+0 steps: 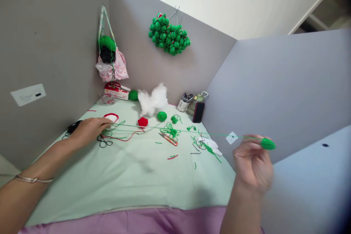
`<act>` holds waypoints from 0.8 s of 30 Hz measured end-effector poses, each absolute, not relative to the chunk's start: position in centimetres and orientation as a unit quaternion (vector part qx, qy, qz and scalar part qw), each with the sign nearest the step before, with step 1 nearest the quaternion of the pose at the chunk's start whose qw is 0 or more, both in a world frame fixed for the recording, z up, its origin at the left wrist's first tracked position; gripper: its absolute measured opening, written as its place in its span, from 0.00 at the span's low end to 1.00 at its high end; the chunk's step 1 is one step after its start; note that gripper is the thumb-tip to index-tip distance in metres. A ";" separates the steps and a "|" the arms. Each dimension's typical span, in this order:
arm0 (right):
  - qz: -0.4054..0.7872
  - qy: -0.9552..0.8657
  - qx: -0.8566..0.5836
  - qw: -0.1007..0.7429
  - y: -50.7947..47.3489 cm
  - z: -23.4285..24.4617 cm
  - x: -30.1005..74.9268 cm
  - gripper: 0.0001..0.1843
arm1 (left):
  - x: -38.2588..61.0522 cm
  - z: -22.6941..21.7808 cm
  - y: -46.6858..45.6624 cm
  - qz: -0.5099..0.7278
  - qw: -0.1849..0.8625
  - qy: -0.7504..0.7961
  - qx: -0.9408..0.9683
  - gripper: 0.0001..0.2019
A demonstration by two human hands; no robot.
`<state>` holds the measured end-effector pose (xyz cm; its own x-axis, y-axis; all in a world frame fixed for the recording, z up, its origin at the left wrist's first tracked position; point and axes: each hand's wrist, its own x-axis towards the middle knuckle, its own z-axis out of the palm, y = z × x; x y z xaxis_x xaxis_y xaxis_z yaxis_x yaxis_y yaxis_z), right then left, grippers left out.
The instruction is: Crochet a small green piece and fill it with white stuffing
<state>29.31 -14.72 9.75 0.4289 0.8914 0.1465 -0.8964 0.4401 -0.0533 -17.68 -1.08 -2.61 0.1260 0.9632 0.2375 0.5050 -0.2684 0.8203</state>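
Observation:
My left hand (89, 130) rests low on the pale green cloth (131, 175), fingers closed on a strand of green yarn (175, 130) among loose green and red threads. The strand runs taut to the right. My right hand (253, 166) is raised at the right, fingers pinched on a small green crocheted piece (268, 143) at the strand's other end. Between my hands lie small scissors (168, 139), a red crocheted piece (143, 121) and green crocheted balls (162, 116).
Grey partition walls enclose the desk. A cluster of green balls (169, 35) hangs on the back wall, a bag with yarn (110, 58) at the left corner. White stuffing (153, 100), a tin of tools (184, 103), a dark phone (198, 112) stand at the back.

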 end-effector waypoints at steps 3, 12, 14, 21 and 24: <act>0.537 -0.175 -0.110 0.818 -13.5 9.1 29.5 0.08 | -19.1 -3.3 -0.5 0.380 0.241 0.558 0.698 0.10; 0.598 -0.363 -0.340 0.628 -9.4 6.0 25.4 0.14 | -18.2 -1.7 -3.8 0.408 0.182 0.550 0.705 0.12; 0.615 -0.374 -0.352 0.598 -8.6 5.6 24.6 0.12 | -16.9 -0.2 -5.4 0.440 0.157 0.530 0.708 0.12; 0.628 -0.442 -0.409 0.493 -6.8 3.8 22.5 0.11 | -10.3 0.3 -7.9 0.282 0.293 0.451 0.795 0.15; 0.610 -0.491 -0.452 0.427 -6.8 2.2 22.0 0.12 | -7.2 -1.5 -7.7 0.239 0.311 0.408 0.824 0.13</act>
